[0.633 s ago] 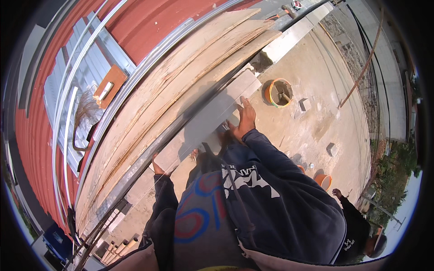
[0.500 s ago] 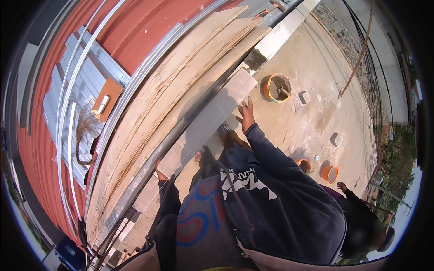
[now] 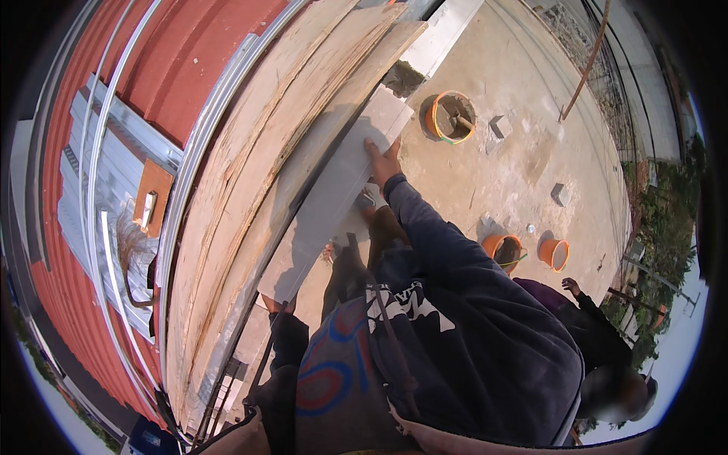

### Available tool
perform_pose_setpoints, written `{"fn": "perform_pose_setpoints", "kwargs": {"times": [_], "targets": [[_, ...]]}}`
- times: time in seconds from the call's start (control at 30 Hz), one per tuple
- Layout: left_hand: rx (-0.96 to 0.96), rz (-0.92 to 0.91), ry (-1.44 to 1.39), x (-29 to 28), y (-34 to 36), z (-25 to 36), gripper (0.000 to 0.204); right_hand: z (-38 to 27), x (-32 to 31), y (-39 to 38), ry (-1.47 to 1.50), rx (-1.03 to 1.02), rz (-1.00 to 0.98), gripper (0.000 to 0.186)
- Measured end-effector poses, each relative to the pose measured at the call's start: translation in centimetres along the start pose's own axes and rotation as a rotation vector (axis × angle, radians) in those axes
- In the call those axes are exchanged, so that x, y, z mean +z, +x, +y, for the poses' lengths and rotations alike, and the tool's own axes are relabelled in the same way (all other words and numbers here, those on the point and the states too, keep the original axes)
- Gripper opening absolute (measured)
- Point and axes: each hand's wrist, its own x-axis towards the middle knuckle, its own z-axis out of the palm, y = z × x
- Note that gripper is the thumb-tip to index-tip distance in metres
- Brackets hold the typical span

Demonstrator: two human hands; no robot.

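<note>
A long, smooth, light-grey block (image 3: 322,201) lies at a slant alongside stacked wooden boards. My right hand (image 3: 385,158) grips its edge towards the far end, the thumb laid over the top face and the other fingers mostly hidden down the side. At the near end my left hand (image 3: 274,305) holds the block from below, with only part of the hand showing past the corner. Shadow falls across much of the block's top face.
Plywood boards (image 3: 227,182) line the left, beyond them a red metal roof (image 3: 182,64). On the concrete floor stand an orange bucket with mortar (image 3: 432,121), two more orange buckets (image 3: 504,250) and small grey blocks (image 3: 561,194). A co-worker (image 3: 584,326) is at the right.
My right hand, earlier at the block's edge with fingers spread, now clasps it with the thumb on top. My left hand has shifted under the near end. The whole view has swung slightly.
</note>
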Motion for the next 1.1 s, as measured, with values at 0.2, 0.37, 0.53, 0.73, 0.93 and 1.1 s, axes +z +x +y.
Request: {"fn": "perform_pose_setpoints", "kwargs": {"times": [0.2, 0.37, 0.53, 0.73, 0.93, 1.1], "targets": [[0.062, 0.012, 0.258, 1.7, 0.2, -0.1, 0.048, -1.3, 0.4, 2.8, -0.035, -0.132, 0.004, 0.084], [0.063, -0.009, 0.215, 4.6, 1.6, -0.3, 0.046, -1.0, -1.0, 6.1, -0.073, -0.171, -0.001, 0.081], [0.034, -0.02, 0.182, 5.4, 2.8, -1.2, 0.049, -3.1, -1.7, 8.3, -0.08, -0.145, -0.003, 0.076], [0.055, -0.064, 0.385, 8.2, 3.6, -0.5, 0.057, -1.5, -2.7, 10.4, -0.083, -0.189, 0.018, 0.079], [-0.016, 0.063, -0.163, 8.1, 3.8, -0.7, 0.053, -8.5, -1.7, 7.1, -0.06, 0.003, -0.128, 0.095], [0.015, 0.12, -0.318, 8.9, 3.8, -1.5, 0.049, -7.5, -5.4, 11.7, -0.403, -0.514, 0.244, 0.088]]}}
